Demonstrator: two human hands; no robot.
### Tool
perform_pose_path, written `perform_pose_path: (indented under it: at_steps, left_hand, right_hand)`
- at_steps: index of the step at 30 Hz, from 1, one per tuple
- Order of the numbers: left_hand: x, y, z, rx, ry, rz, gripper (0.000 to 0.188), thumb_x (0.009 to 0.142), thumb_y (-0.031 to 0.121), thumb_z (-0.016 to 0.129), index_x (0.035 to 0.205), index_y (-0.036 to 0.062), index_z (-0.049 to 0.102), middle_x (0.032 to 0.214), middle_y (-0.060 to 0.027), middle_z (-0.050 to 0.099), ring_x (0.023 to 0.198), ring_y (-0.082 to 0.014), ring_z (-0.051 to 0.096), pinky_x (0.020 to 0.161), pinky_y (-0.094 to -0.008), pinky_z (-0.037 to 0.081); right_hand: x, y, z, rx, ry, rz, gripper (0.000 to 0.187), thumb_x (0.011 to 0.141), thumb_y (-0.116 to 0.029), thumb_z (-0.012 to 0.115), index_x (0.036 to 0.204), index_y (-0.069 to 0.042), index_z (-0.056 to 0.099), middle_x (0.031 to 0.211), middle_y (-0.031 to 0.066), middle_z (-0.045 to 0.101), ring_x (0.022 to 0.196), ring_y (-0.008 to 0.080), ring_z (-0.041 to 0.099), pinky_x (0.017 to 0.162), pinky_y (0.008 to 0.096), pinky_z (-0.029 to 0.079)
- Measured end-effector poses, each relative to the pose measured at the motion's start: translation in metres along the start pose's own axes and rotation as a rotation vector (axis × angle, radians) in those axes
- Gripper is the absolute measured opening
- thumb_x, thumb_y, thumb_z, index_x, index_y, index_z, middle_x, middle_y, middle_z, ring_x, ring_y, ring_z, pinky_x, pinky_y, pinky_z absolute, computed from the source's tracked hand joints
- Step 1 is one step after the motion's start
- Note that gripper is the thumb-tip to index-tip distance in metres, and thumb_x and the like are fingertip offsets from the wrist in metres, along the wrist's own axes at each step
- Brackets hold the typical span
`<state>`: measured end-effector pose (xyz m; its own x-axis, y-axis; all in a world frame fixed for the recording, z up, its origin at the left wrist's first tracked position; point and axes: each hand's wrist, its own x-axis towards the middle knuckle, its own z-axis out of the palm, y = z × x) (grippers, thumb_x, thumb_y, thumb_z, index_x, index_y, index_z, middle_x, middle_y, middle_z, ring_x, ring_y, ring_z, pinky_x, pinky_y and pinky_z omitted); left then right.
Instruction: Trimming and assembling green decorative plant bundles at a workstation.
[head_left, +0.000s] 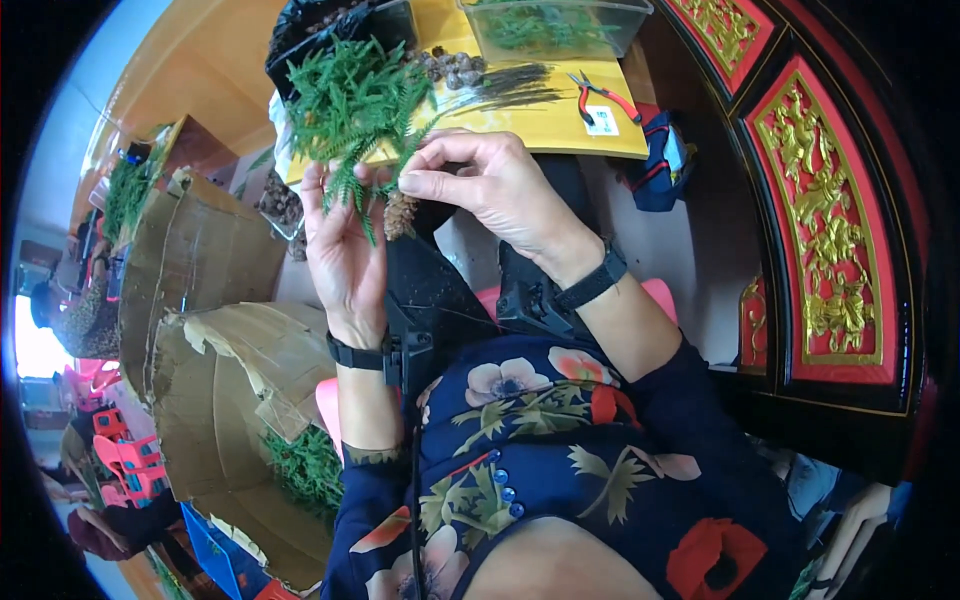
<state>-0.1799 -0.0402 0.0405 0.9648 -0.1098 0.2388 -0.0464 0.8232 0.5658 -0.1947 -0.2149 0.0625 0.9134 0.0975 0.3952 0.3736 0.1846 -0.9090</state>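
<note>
Our left hand (345, 260), palm toward us and fingers partly curled, holds a green sprig (350, 185) at the near edge of the tabletop (545, 138). Our right hand (500, 195) has thumb and forefinger pinched together at the sprig's right side; we cannot tell what lies between their tips. A pine cone (400, 215) hangs just below, between the hands. Beyond, bushy greenery (335, 100) partly hides a black-lined bin (292, 45). Rightward we see small cones (458, 70), dark wires (515, 88) and red-handled pliers (622, 103), with a clear tub (632, 22) farther off. A cardboard box (200, 250) crowds our left, a carved panel (828, 225) our right; bare tabletop shows nearer than the wires.
</note>
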Motion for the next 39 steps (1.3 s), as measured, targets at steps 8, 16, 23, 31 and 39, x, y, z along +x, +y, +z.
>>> perform_pose_path:
  at_steps: [8, 16, 23, 31, 39]
  left_hand:
    - [-0.032, -0.003, -0.011, -0.066, 0.027, -0.076, 0.042, 0.087, -0.003, 0.047, 0.126, 0.0109, 0.040, 0.120, -0.0117, 0.053, 0.112, -0.0273, 0.053, 0.096, -0.0415, 0.042]
    - [-0.035, 0.016, 0.022, 0.417, 0.020, 0.056, 0.027, 0.089, 0.004, 0.051, 0.116, 0.0053, 0.051, 0.115, -0.0112, 0.056, 0.104, -0.0189, 0.055, 0.089, -0.0295, 0.043]
    - [-0.042, 0.023, 0.011, 0.699, 0.081, -0.184, 0.019, 0.086, 0.013, 0.062, 0.101, 0.0022, 0.058, 0.088, -0.0021, 0.063, 0.077, -0.0083, 0.057, 0.069, -0.0176, 0.045]
    - [-0.042, 0.024, 0.015, 0.735, 0.148, -0.161, 0.015, 0.082, 0.009, 0.068, 0.092, 0.0032, 0.058, 0.078, 0.0025, 0.058, 0.064, -0.0051, 0.050, 0.059, -0.0166, 0.040]
    - [-0.045, 0.020, 0.005, 0.644, 0.133, -0.162, 0.017, 0.081, 0.006, 0.068, 0.095, 0.0036, 0.059, 0.085, 0.0008, 0.058, 0.076, -0.0069, 0.052, 0.071, -0.0204, 0.041]
  right_hand:
    - [-0.007, 0.001, 0.003, -0.128, -0.105, 0.042, 0.011, 0.081, -0.010, 0.068, 0.085, 0.000, 0.068, 0.079, 0.0005, 0.063, 0.071, 0.0057, 0.056, 0.067, 0.0211, 0.045]
    - [-0.016, -0.010, 0.000, -0.384, -0.224, -0.047, 0.010, 0.077, -0.009, 0.069, 0.080, 0.000, 0.066, 0.072, 0.0030, 0.059, 0.069, 0.0108, 0.054, 0.066, 0.0245, 0.044]
    - [-0.018, -0.014, 0.004, -0.553, -0.255, -0.283, 0.011, 0.074, -0.009, 0.068, 0.077, 0.000, 0.064, 0.072, 0.0073, 0.056, 0.076, 0.0213, 0.054, 0.070, 0.0304, 0.044]
    - [-0.022, -0.014, 0.004, -0.782, -0.264, -0.359, 0.010, 0.073, -0.009, 0.067, 0.077, 0.000, 0.064, 0.089, 0.0130, 0.063, 0.096, 0.0277, 0.056, 0.083, 0.0355, 0.044]
    - [-0.025, -0.016, 0.006, -0.831, -0.262, -0.283, 0.011, 0.075, -0.011, 0.066, 0.077, -0.001, 0.064, 0.099, 0.0144, 0.064, 0.101, 0.0287, 0.056, 0.087, 0.0363, 0.044]
